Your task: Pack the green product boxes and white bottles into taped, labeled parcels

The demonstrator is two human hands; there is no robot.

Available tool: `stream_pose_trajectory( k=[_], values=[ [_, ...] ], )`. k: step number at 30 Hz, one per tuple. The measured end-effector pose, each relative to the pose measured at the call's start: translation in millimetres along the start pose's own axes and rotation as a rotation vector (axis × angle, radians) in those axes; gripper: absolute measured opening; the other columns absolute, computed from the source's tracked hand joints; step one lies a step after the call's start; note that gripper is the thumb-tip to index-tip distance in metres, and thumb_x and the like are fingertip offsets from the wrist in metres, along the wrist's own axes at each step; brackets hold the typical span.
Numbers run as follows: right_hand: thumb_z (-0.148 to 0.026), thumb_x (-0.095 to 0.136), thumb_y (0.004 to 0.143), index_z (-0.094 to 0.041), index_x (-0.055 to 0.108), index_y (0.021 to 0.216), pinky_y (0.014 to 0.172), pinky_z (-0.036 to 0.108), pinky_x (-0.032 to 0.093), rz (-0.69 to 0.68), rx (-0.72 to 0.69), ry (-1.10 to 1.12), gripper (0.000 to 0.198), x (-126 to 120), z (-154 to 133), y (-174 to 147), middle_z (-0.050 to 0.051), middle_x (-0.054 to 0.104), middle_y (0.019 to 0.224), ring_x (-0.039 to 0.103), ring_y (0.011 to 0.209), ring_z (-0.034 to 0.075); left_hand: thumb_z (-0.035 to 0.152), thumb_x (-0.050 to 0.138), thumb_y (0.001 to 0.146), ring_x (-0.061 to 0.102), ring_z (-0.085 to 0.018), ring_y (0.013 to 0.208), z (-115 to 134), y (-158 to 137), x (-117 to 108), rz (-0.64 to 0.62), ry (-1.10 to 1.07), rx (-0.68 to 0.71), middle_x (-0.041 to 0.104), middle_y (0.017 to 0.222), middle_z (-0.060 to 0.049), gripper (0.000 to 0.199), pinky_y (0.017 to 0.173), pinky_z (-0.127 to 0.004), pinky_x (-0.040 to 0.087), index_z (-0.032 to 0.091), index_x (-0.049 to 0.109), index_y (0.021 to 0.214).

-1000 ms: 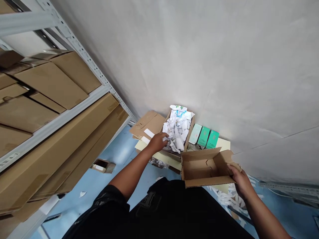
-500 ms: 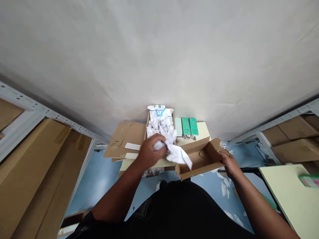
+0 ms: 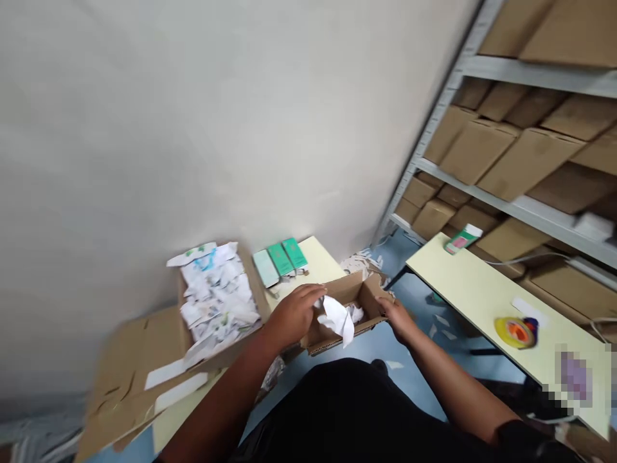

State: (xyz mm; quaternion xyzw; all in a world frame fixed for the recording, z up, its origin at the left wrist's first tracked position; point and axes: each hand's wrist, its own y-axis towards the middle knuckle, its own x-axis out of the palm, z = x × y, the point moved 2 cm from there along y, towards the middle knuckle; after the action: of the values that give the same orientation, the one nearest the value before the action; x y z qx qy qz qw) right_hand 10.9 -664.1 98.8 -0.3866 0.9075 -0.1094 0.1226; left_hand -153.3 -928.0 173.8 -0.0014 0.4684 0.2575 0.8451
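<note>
An open cardboard box [image 3: 324, 344] is held in front of my body. My right hand [image 3: 396, 317] grips its right end, fingers closed over the wall. My left hand [image 3: 295, 315] is at the box's left end, closed on a piece of crumpled white paper [image 3: 339, 319] that hangs over the opening and front edge. Another wad of crumpled paper [image 3: 355, 313] lies inside the box. To the left stands a larger carton [image 3: 258, 283] full of torn white paper scraps [image 3: 219, 302].
Green and pale small boxes [image 3: 280, 258] stand on a cream table [image 3: 321, 254] by the wall. At right, a second table [image 3: 463, 276] bears a green carton [image 3: 463, 238] and tape rolls [image 3: 515, 332]. Shelves [image 3: 501, 199] hold cardboard boxes. Paper scraps litter the blue floor.
The view has swung to the right. My left hand has carried paper from beside the scrap-filled carton to the held box. A crumpled wad now shows inside; my right hand keeps its grip.
</note>
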Motion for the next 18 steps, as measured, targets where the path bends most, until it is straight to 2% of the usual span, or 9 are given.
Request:
stream_pose_trajectory(
  k=[3, 6, 9, 12, 15, 18],
  values=[
    [-0.050, 0.071, 0.071, -0.023, 0.078, 0.096, 0.087, 0.046, 0.061, 0.063, 0.102, 0.097, 0.037, -51.5, 15.7, 5.3, 0.007, 0.081, 0.107, 0.076, 0.101, 0.034, 0.003, 0.054, 0.075, 0.045, -0.031, 0.147, 29.6, 41.1, 32.2, -0.104, 0.034, 0.081, 0.059, 0.152, -0.004, 0.068, 0.121, -0.057, 0.041, 0.031, 0.070, 0.135],
    [-0.051, 0.069, 0.072, -0.021, 0.077, 0.101, 0.091, 0.046, 0.060, 0.109, 0.126, 0.136, 0.042, -107.8, 32.8, 15.3, 0.008, 0.081, 0.110, 0.075, 0.106, 0.035, 0.013, 0.065, 0.077, 0.043, -0.041, 0.146, 71.3, 89.4, 80.1, -0.178, 0.107, 0.118, 0.058, 0.152, -0.007, 0.052, 0.117, -0.066, 0.037, 0.030, 0.076, 0.125],
    [-0.052, 0.066, 0.075, -0.021, 0.076, 0.105, 0.085, 0.044, 0.062, 0.167, 0.142, 0.164, 0.043, -168.6, 50.7, 30.1, 0.009, 0.080, 0.112, 0.075, 0.106, 0.035, 0.022, 0.064, 0.088, 0.050, -0.036, 0.138, 113.2, 141.2, 127.4, -0.190, 0.088, 0.179, 0.063, 0.146, -0.008, 0.037, 0.114, -0.061, 0.040, 0.031, 0.077, 0.122],
    [-0.052, 0.068, 0.076, -0.021, 0.075, 0.108, 0.086, 0.044, 0.062, 0.287, 0.147, 0.219, 0.045, -234.9, 68.1, 47.7, 0.010, 0.080, 0.114, 0.074, 0.110, 0.035, 0.026, 0.061, 0.094, 0.053, -0.032, 0.136, 145.0, 192.3, 163.3, -0.158, 0.026, 0.215, 0.067, 0.141, -0.008, 0.031, 0.115, -0.055, 0.041, 0.029, 0.076, 0.121],
    [-0.052, 0.070, 0.074, -0.020, 0.073, 0.113, 0.095, 0.044, 0.060, 0.461, 0.128, 0.256, 0.051, -303.4, 83.7, 67.1, 0.010, 0.077, 0.121, 0.072, 0.116, 0.033, 0.028, 0.058, 0.097, 0.059, -0.029, 0.130, 162.4, 238.8, 189.8, -0.182, -0.026, 0.226, 0.069, 0.136, -0.009, 0.031, 0.113, -0.051, 0.045, 0.027, 0.074, 0.124],
    [-0.053, 0.068, 0.074, -0.018, 0.070, 0.117, 0.101, 0.041, 0.056, 0.655, 0.100, 0.236, 0.056, -365.5, 95.6, 89.5, 0.012, 0.074, 0.129, 0.068, 0.123, 0.031, 0.028, 0.059, 0.097, 0.064, -0.028, 0.122, 163.4, 281.8, 212.4, -0.280, -0.022, 0.225, 0.073, 0.128, -0.009, 0.028, 0.110, -0.050, 0.048, 0.026, 0.074, 0.120]
  ],
)
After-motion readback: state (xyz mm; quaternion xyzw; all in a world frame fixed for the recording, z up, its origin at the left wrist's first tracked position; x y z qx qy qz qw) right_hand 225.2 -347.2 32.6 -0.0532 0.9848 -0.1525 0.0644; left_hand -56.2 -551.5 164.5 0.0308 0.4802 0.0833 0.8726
